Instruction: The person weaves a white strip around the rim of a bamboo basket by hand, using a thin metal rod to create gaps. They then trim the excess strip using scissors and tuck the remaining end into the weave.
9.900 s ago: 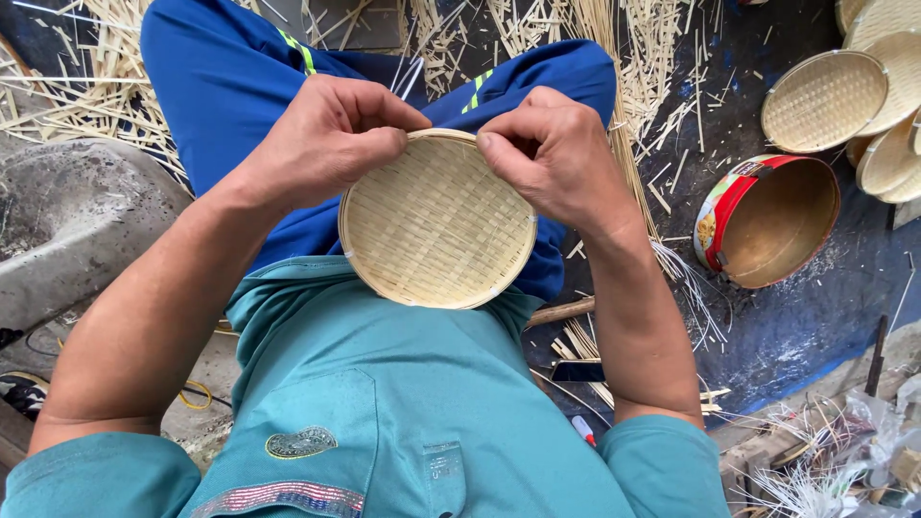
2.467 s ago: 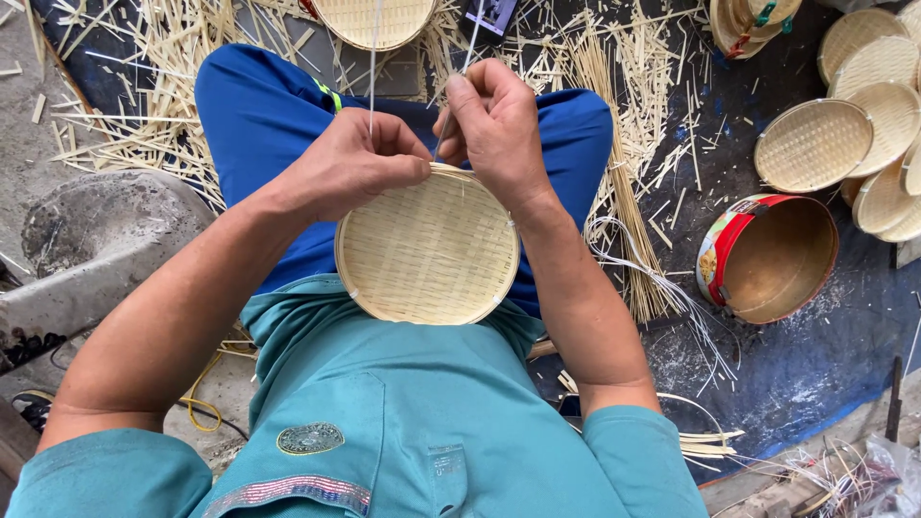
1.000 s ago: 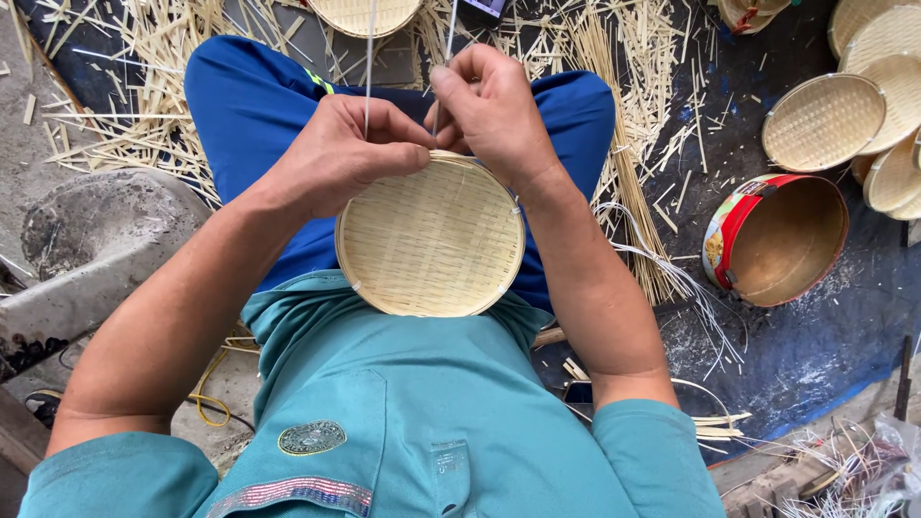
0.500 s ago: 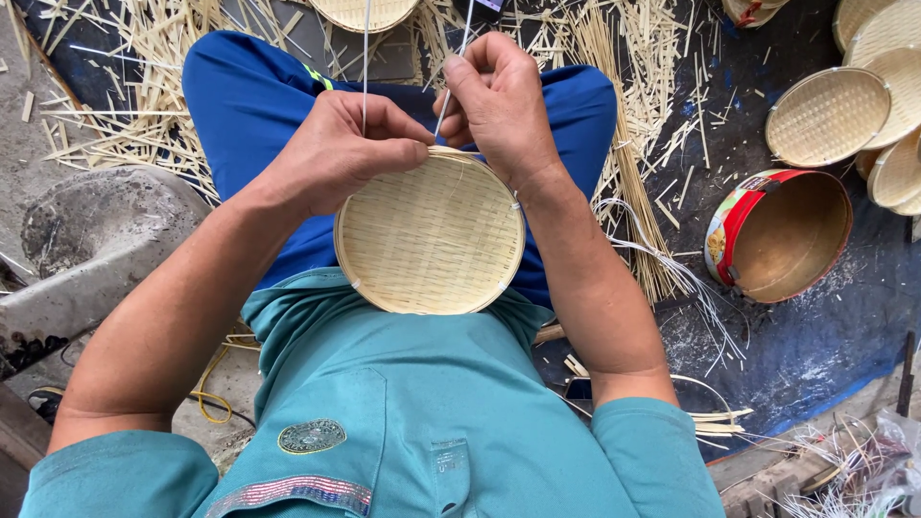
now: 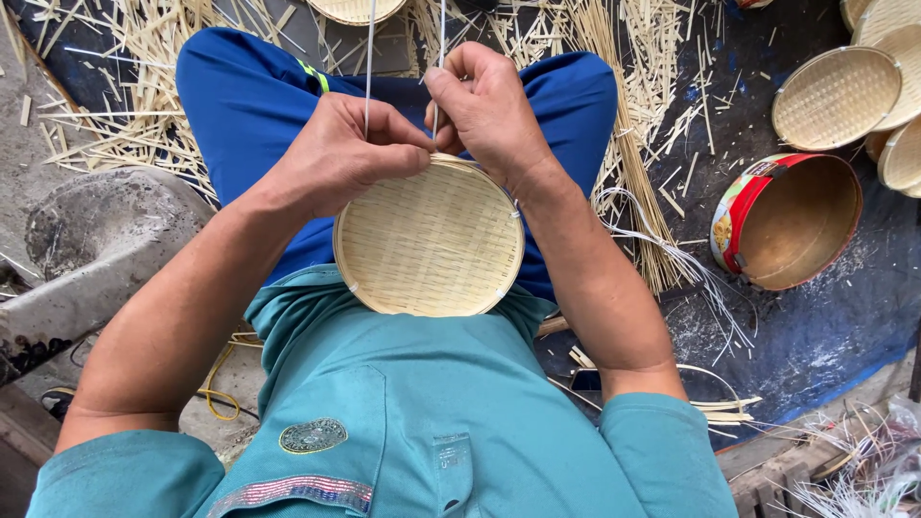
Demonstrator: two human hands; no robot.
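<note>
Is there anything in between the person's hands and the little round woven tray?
Nothing visible. Both the left hand and the right hand already rest on the far rim of the round woven tray, each pinching a thin white strand that runs up from the rim.

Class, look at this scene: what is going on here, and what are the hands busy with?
A seated person holds a round woven tray on their lap. The left hand and right hand meet at its far rim, each pinching a thin pale strand that runs upward. Loose bamboo strips litter the floor, with more finished woven trays and a round tin lying on its side to the right.
</note>
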